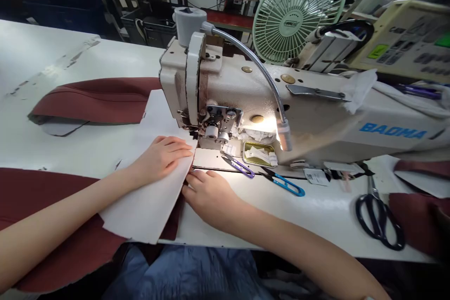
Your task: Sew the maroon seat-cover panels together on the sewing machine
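Observation:
A white-faced panel [151, 197] lies slanted beside the needle area of a sewing machine [211, 129], its upper right edge reaching the presser foot. My left hand [163, 159] rests on top of this panel with its fingers stretched out flat towards the foot. At the panel's right edge, just in front of the machine, my right hand [209, 197] has its fingers curled in a pinch on the maroon fabric [174, 220] that shows beneath. The needle tip and the exact edges under the foot are hidden.
Purple thread snips [241, 166], blue thread snips [286, 185] and a small tin [260, 154] lie right of the needle. Black-handled scissors [379, 220] are farther right. Maroon pieces [101, 101] lie left. A lit gooseneck lamp [284, 136] hangs low; a green fan [298, 14] stands behind.

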The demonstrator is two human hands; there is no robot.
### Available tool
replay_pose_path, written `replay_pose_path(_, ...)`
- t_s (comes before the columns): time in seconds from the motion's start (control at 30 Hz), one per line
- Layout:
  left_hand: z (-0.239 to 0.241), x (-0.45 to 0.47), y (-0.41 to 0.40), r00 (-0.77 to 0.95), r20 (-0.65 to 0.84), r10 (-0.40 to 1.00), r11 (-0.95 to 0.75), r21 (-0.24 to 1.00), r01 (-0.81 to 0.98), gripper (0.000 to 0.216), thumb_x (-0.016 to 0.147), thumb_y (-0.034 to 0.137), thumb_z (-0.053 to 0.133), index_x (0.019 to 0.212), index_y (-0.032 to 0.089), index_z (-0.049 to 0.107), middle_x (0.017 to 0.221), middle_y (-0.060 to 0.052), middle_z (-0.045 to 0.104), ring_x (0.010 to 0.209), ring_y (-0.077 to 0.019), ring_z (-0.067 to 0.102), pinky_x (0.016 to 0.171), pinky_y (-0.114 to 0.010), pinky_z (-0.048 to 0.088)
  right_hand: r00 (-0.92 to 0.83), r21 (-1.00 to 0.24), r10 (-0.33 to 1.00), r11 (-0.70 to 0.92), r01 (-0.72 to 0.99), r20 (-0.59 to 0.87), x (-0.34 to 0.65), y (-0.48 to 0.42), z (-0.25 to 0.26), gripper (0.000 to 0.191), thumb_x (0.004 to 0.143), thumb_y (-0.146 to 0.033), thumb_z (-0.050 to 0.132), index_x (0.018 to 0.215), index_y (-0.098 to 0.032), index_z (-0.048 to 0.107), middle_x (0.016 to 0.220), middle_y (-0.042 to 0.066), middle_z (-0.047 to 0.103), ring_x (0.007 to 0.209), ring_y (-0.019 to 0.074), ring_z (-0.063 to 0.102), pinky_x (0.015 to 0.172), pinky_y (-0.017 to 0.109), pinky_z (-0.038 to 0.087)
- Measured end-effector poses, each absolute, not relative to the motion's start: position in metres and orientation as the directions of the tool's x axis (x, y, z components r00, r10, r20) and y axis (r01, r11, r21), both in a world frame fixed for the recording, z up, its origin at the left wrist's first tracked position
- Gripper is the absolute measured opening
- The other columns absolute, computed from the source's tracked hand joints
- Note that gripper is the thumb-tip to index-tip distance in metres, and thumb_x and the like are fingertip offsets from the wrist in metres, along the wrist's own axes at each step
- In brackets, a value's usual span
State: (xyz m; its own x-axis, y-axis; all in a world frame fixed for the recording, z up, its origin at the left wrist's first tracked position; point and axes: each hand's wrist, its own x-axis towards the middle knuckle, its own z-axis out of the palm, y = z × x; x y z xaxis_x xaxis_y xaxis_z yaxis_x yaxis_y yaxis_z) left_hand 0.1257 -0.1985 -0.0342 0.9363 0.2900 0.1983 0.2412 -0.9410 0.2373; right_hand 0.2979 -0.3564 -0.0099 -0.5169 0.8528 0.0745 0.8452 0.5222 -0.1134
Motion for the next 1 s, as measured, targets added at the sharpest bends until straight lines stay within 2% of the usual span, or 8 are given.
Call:
replay_pose_path(0.1, -0.039, 0.126, -0.201, 0.911, 0.252, 0.326, -0.926, 0.281, 0.254, 0.041, 0.092, 0.012, 0.038, 0.12, 0.026, 0.064, 0.128, -0.003, 0.065, 0.121, -0.0229, 0.053, 0.098, -0.043, 0.038, -0.375, -0.163, 0.913, 0.399, 0.902, 0.16, 0.334, -0.374, -0.001, 0.03, 0.101, -0.031, 0.046, 0.121, -0.016, 0.064, 0.123, 0.011, 0.067, 0.1, 0.02, 0.063, 0.081, 0.034, 0.05)
replay_pose_path(0.2, -0.043, 0.124, -0.201, 0.909, 0.268, 0.32, -0.923, 0.305, 0.235, 0.041, 0.092, 0.012, 0.037, 0.12, 0.026, 0.064, 0.129, -0.003, 0.065, 0.122, -0.0229, 0.054, 0.097, -0.042, 0.038, -0.074, -0.12, 0.965, 0.106, 0.987, 0.25, 0.382, -0.4, 0.006, 0.032, 0.103, -0.029, 0.041, 0.117, -0.016, 0.067, 0.119, 0.008, 0.07, 0.104, 0.0202, 0.066, 0.088, 0.032, 0.049)
replay_pose_path(0.3, -0.044, 0.123, -0.201, 0.905, 0.281, 0.32, -0.921, 0.316, 0.227, 0.043, 0.09, 0.011, 0.037, 0.119, 0.027, 0.064, 0.128, -0.002, 0.065, 0.121, -0.0229, 0.054, 0.096, -0.042, 0.038, 0.146, -0.003, 0.951, -0.151, 0.989, 0.274, 0.423, -0.423, 0.007, 0.031, 0.102, -0.03, 0.044, 0.111, -0.019, 0.071, 0.111, 0.006, 0.073, 0.091, 0.0181, 0.07, 0.072, 0.027, 0.05)
replay_pose_path(0.37, -0.044, 0.123, -0.2, 0.903, 0.287, 0.319, -0.921, 0.32, 0.224, 0.043, 0.088, 0.01, 0.038, 0.118, 0.027, 0.064, 0.128, -0.002, 0.065, 0.12, -0.0228, 0.054, 0.096, -0.042, 0.038, 0.203, 0.068, 0.932, -0.233, 0.97, 0.3, 0.439, -0.435, 0.005, 0.03, 0.101, -0.031, 0.045, 0.109, -0.021, 0.072, 0.107, 0.005, 0.074, 0.077, 0.0148, 0.07, 0.06, 0.024, 0.046)
replay_pose_path(0.57, -0.044, 0.123, -0.2, 0.897, 0.301, 0.325, -0.918, 0.326, 0.224, 0.041, 0.09, 0.011, 0.036, 0.116, 0.026, 0.065, 0.128, -0.001, 0.065, 0.12, -0.0225, 0.054, 0.096, -0.042, 0.037, 0.145, 0.143, 0.922, -0.208, 0.968, 0.359, 0.452, -0.458, 0.003, 0.031, 0.101, -0.032, 0.047, 0.099, -0.019, 0.075, 0.097, 0.004, 0.074, 0.063, 0.0108, 0.065, 0.055, 0.023, 0.041)
replay_pose_path(0.73, -0.046, 0.123, -0.2, 0.899, 0.302, 0.317, -0.924, 0.313, 0.22, 0.041, 0.09, 0.011, 0.036, 0.116, 0.026, 0.064, 0.128, -0.001, 0.065, 0.121, -0.0228, 0.053, 0.096, -0.042, 0.037, 0.236, 0.167, 0.874, -0.332, 0.928, 0.425, 0.488, -0.487, -0.004, 0.027, 0.099, -0.034, 0.05, 0.105, -0.021, 0.073, 0.099, 0.003, 0.074, 0.08, 0.0154, 0.069, 0.061, 0.025, 0.045)
replay_pose_path(0.8, -0.046, 0.122, -0.2, 0.898, 0.312, 0.312, -0.927, 0.308, 0.215, 0.041, 0.09, 0.01, 0.036, 0.115, 0.026, 0.064, 0.128, -0.001, 0.065, 0.119, -0.0229, 0.054, 0.095, -0.042, 0.037, 0.259, 0.175, 0.877, -0.352, 0.919, 0.404, 0.502, -0.498, -0.012, 0.03, 0.1, -0.036, 0.048, 0.105, -0.019, 0.073, 0.101, 0.004, 0.074, 0.085, 0.0178, 0.069, 0.061, 0.027, 0.046)
replay_pose_path(1.0, -0.047, 0.122, -0.2, 0.9, 0.317, 0.299, -0.932, 0.298, 0.205, 0.04, 0.092, 0.012, 0.036, 0.117, 0.027, 0.064, 0.129, -0.002, 0.064, 0.119, -0.0226, 0.054, 0.096, -0.042, 0.036, 0.304, 0.088, 0.881, -0.356, 0.93, 0.362, 0.518, -0.511, -0.03, 0.038, 0.101, -0.039, 0.043, 0.095, -0.018, 0.075, 0.095, 0.006, 0.073, 0.088, 0.0202, 0.068, 0.07, 0.029, 0.05)
